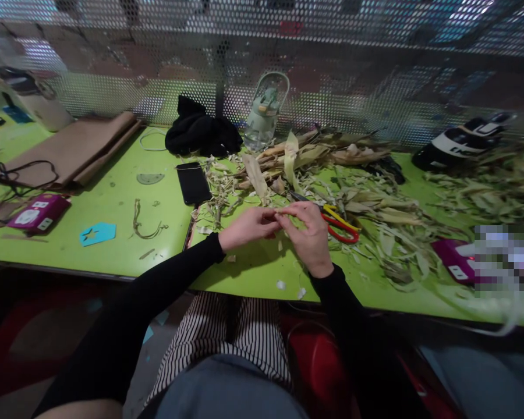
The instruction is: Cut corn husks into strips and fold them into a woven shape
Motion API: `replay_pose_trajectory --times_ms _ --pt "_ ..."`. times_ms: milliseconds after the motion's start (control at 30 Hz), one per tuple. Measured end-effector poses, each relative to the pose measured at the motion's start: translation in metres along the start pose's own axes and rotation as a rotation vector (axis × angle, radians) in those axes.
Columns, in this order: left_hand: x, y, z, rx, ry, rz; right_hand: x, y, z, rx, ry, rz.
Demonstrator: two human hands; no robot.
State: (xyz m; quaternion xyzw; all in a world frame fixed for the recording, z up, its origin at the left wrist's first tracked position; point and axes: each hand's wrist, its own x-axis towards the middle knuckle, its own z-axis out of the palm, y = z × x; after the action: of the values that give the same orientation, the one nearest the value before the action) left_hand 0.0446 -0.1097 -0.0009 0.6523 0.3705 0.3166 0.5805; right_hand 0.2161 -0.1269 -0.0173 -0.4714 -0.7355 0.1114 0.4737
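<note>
My left hand (pixel 251 226) and my right hand (pixel 308 233) meet fingertip to fingertip over the green table (pixel 244 276). Both are closed in a pinch; whatever sits between the fingertips is too small to make out. Just right of my right hand lie scissors (pixel 343 234) with red and yellow handles, their blades partly hidden behind it. Beyond my hands spreads a heap of dried corn husks (pixel 305 157), with torn strips and scraps around it. A black phone (pixel 193 183) rests left of the husks.
Behind the husks stand a pale green bottle (pixel 262 119) and a bunched black cloth (pixel 201 131). Brown paper (pixel 70 148), a purple power strip (pixel 39 213), a blue paper tag (pixel 97 234) and a protractor (pixel 151 178) lie leftward. A black bottle (pixel 458 142) lies at right; perforated metal screen (pixel 157 64) borders the back.
</note>
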Motion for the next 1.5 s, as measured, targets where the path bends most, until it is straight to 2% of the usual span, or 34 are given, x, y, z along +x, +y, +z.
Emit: replay_pose_trajectory --times_ms 167,333,433,567,667,800,967,1133,1333,1500 --pt "0.001 -0.006 0.003 -0.093 -0.099 -0.054 -0.001 0.0 0.0 0.185 -0.028 0.161" --pt "0.001 -0.012 0.009 -0.16 -0.152 -0.101 -0.002 0.0 0.002 0.267 -0.055 0.239" --pt "-0.001 -0.007 0.009 -0.237 -0.111 -0.13 0.001 0.003 0.004 0.334 -0.035 0.304" --pt "-0.001 0.002 0.003 -0.434 0.041 -0.157 0.006 0.009 0.0 0.325 0.134 0.316" --pt "0.0 0.006 -0.002 -0.503 0.173 -0.178 0.006 0.009 -0.004 0.226 0.085 0.317" --pt "0.001 0.007 -0.002 -0.435 0.185 -0.158 0.004 0.005 -0.004 0.114 -0.056 0.282" --pt "0.0 0.005 0.0 -0.346 0.138 -0.105 0.004 0.006 -0.001 0.178 -0.046 0.238" --pt "0.003 -0.003 0.0 -0.224 0.022 0.006 0.004 0.009 0.002 0.337 -0.066 0.315" --pt "0.005 -0.003 -0.001 -0.106 -0.034 -0.038 0.003 0.005 0.0 0.506 -0.132 0.437" --pt "0.004 -0.005 -0.004 -0.051 -0.092 -0.022 0.004 0.002 -0.003 0.651 -0.181 0.538"
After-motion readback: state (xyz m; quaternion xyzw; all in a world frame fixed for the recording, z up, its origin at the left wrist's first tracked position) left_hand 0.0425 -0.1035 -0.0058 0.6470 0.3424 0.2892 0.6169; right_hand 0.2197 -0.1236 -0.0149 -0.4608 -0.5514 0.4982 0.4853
